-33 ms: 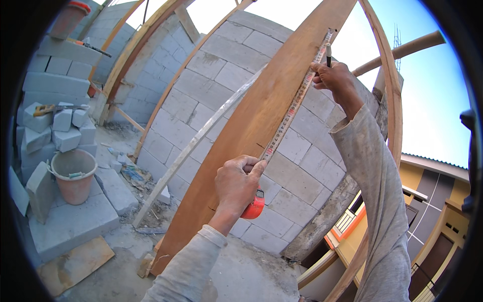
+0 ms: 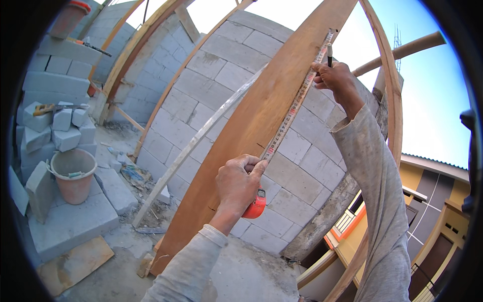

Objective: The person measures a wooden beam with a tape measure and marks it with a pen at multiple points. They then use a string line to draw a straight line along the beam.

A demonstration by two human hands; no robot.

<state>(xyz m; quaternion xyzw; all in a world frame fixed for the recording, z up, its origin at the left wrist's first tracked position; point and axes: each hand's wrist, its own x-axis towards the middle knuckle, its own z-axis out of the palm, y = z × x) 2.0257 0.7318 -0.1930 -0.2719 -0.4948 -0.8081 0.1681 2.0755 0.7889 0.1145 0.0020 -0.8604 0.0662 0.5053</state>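
Observation:
A long brown wooden board (image 2: 236,138) leans at a slant in front of me. The drawn-out blade of a tape measure (image 2: 256,204) lies along its right edge. My left hand (image 2: 239,181) is closed around the tape measure's red case, thumb and fingers at the blade near the case. Higher up, my right hand (image 2: 334,80) is closed with a dark marker (image 2: 329,55) upright in it, its fingers touching the blade and the board's edge. Short dark marks show on the wood near the left hand.
Behind the board stands a grey block wall (image 2: 302,176). A pale strip of wood (image 2: 196,146) props at a slant beside it. To the left are a bucket (image 2: 74,181), stacked blocks with a handsaw (image 2: 55,108) on top, and a loose board (image 2: 75,264). A curved-looking timber post (image 2: 392,100) rises at right.

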